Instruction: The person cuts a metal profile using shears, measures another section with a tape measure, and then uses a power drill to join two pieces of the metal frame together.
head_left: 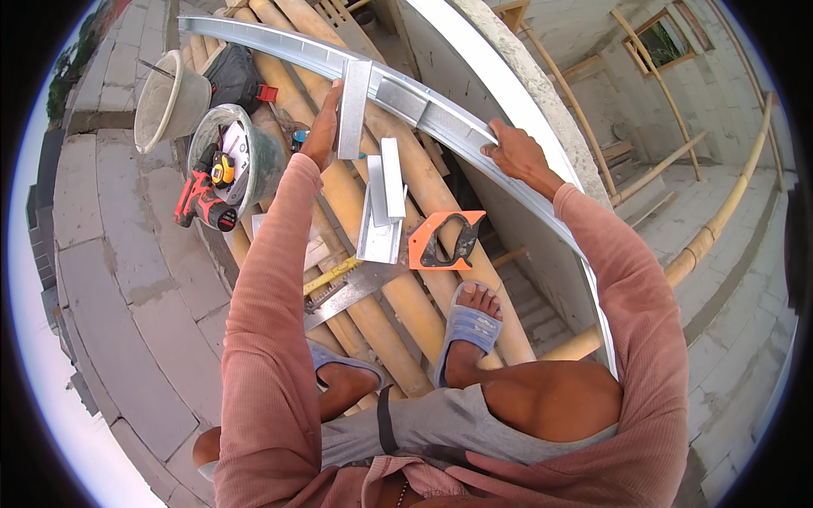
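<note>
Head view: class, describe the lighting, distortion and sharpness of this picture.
Head view: bright daylight, soft shadows; fisheye bends the long metal channel and leaves black corners; glare whitens the lower left rim; the left hand, right hand and orange-handled saw look sharp.

Open gap between left hand (322, 127) and right hand (517, 152) along the long metal channel (440, 118); bare bamboo poles (423, 195) below it. Blocked just under the short upright channel piece (354, 110) by loose metal offcuts (383, 207), touching each other. Further down toward the feet: orange saw handle (445, 241) and its blade (347, 292) lying across the poles. Left side crowded: bucket (271, 161) with red drill (199, 203) and tape measure (223, 169), grey bucket (169, 97) just behind. Right of the channel: concrete wall (508, 68), then a drop past the edge.
</note>
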A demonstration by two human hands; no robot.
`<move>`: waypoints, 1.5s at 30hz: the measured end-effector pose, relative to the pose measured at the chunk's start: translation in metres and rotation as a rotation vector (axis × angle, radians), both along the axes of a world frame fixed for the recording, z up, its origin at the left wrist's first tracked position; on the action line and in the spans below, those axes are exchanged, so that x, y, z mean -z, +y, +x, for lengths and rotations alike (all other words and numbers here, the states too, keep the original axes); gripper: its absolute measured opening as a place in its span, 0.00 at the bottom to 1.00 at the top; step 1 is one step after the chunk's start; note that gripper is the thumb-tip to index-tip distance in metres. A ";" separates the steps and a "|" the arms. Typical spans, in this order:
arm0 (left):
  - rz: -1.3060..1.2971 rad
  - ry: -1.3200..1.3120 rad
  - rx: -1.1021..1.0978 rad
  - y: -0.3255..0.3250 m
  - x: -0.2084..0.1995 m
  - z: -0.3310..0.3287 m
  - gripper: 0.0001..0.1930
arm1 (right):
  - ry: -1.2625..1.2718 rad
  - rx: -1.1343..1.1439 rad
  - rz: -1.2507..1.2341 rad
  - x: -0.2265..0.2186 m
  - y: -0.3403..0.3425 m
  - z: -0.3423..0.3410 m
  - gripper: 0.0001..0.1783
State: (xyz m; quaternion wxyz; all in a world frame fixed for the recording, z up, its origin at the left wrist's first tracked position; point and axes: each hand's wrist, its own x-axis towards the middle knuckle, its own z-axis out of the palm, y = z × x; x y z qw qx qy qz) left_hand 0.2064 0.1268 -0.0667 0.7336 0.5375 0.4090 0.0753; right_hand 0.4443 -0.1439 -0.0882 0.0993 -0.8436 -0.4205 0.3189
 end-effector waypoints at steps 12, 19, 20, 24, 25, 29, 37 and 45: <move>0.173 -0.138 0.182 -0.040 -0.019 0.039 0.47 | -0.008 -0.002 -0.033 -0.002 0.003 0.001 0.24; 0.462 0.072 0.289 -0.034 -0.008 0.056 0.39 | -0.018 -0.004 -0.069 0.006 0.003 0.009 0.27; 0.533 0.099 0.360 -0.034 -0.006 0.059 0.40 | -0.018 -0.004 -0.069 0.008 0.003 0.010 0.27; 0.744 0.080 0.439 -0.028 0.012 0.063 0.38 | -0.007 -0.002 -0.073 0.001 0.006 0.003 0.27; 0.742 0.080 0.443 -0.026 0.015 0.063 0.38 | -0.004 0.001 -0.075 0.002 0.005 0.003 0.27; 0.891 0.109 0.486 -0.028 0.022 0.062 0.37 | -0.043 -0.017 -0.046 0.002 0.000 0.003 0.24; 0.890 0.141 0.592 -0.032 0.015 0.061 0.36 | -0.058 -0.013 0.005 0.005 0.000 0.001 0.25; 0.950 0.125 0.499 -0.034 0.024 0.061 0.33 | -0.015 0.010 -0.047 0.003 0.002 0.003 0.24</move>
